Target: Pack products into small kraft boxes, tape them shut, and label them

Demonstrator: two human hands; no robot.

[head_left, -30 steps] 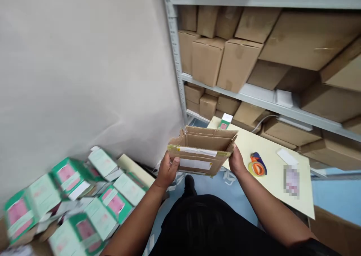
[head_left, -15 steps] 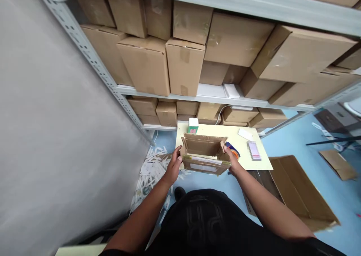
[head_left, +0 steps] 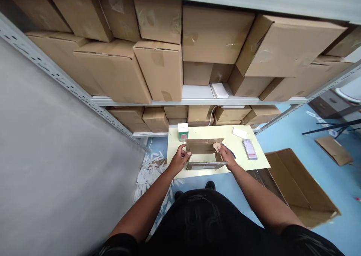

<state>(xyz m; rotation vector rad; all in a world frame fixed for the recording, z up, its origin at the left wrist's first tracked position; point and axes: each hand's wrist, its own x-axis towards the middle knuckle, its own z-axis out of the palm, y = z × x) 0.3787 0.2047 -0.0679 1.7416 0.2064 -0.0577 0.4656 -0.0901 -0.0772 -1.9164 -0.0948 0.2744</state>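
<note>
The small open brown corrugated cardboard box [head_left: 203, 147] is sitting at the near edge of the pale yellow counter [head_left: 172, 145]; whether it is resting on the counter or hovering just above it cannot be told. The left hand [head_left: 180, 159] is gripping the box's left end wall, fingers curled around it. The right hand [head_left: 227, 156] is clasping the right end wall beside an upright flap. Being empty, thin board, the box is probably handling light and fairly stiff, though its walls would be buckling under a hard squeeze, so the end walls near the corners are looking like the soundest hold. A small green-and-white carton [head_left: 183, 131] is standing at the counter's far left corner. A white card [head_left: 240, 132] is lying towards its far right.
</note>
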